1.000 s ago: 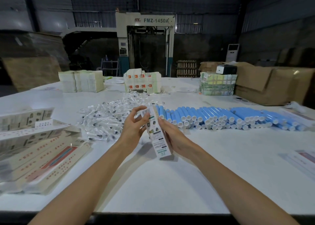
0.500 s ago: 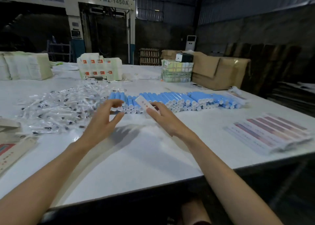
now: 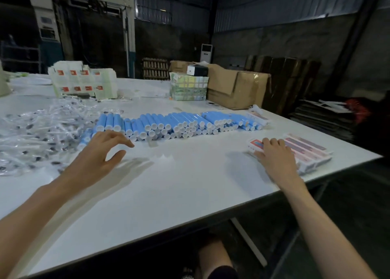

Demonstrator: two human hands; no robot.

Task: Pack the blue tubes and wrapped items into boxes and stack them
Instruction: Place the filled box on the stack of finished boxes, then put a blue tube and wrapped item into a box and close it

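1. Looks like early days: a few boxes done, heaps of things left to pack.
2. On the right side of the white table (image 3: 179, 194), near its edge: a small row of long boxes (image 3: 310, 152) with pink and red tops, side by side, only one layer high. Most likely the filled ones, so not much of a stack yet.
3. Right hand (image 3: 274, 158) laid on the nearest box of that row, fingers (image 3: 272, 141) bent over its top, thumb along its near side. Cannot tell whether gripping the box or only touching it.
4. Blue tubes (image 3: 168, 124) in a long heap across the middle of the table, white caps facing this way, none in a hand and none in a box.
5. Left hand (image 3: 99, 152) up over the table, just beside the left end of the tubes, fingers spread wide and a bit bent, holding nothing.
6. Wrapped items (image 3: 31, 130) in a big loose pile on the left, clear wrappers all mixed up, reaching right up to the tubes.
7. Far back on the table: a block of white boxes with red marks (image 3: 84, 80), a taped bundle of pale packs (image 3: 188, 88) and a brown carton (image 3: 236, 88).
8. Left to do, by the look of it: nearly all the tubes, nearly all the wrapped items, and most of the stacking.
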